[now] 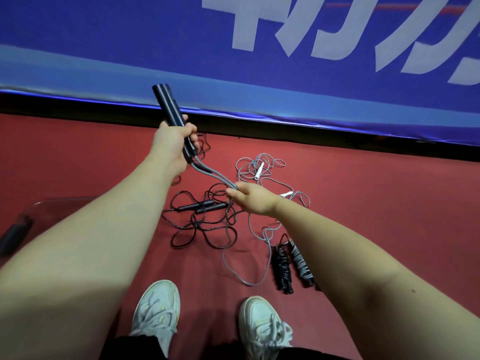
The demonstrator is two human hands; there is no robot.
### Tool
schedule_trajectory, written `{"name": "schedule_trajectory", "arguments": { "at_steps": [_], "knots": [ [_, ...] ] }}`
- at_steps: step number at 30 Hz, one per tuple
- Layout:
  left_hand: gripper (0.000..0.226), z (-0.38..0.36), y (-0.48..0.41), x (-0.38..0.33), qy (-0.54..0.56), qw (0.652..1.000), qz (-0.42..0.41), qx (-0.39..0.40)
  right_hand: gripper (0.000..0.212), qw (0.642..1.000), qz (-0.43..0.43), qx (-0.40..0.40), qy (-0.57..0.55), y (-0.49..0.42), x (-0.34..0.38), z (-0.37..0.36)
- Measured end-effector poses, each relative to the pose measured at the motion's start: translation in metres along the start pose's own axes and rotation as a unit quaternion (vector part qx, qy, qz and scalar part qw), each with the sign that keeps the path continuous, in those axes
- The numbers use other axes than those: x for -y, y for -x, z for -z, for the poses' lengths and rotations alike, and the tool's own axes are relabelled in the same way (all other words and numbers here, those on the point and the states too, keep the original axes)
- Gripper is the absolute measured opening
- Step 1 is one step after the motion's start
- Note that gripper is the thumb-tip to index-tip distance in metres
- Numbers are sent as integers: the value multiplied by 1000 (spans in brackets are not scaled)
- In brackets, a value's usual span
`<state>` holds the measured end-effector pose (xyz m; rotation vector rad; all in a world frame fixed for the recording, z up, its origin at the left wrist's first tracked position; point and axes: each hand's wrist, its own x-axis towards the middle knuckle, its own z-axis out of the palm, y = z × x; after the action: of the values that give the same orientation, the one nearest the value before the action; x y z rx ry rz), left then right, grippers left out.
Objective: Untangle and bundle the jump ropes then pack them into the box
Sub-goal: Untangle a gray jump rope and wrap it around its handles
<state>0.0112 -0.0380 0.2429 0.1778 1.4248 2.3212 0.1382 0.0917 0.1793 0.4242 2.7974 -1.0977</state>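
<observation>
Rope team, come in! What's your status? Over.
Left hand grips both black handles. Right hand pinches grey cord. Black rope tangled on floor, two bundles done.

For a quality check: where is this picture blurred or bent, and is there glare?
Head view: the wide lens curves the lower edge of the blue banner and swells the forearms; the clear box at the left edge is smeared; left hand, black handles, right hand and grey cord are fairly sharp; light is soft, without strong glare.
</observation>
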Motion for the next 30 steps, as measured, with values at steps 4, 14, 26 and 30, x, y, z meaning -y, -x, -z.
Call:
{"name": "schedule_trajectory", "arguments": {
  "at_steps": [4,14,26,30],
  "knots": [
    [19,9,3,1,-115,991,-10,65,18,995,44,-63,67,9,10,19],
    [11,18,12,22,-304,945,18,120,23,935,220,-142,239,-7,44,63],
    [46,15,16,27,-549,810,-37,206,41,981,168,-80,58,-10,24,77],
    [47,15,20,21,-621,748,-42,231,53,971,188,-134,66,-10,32,83]
  ]
}}
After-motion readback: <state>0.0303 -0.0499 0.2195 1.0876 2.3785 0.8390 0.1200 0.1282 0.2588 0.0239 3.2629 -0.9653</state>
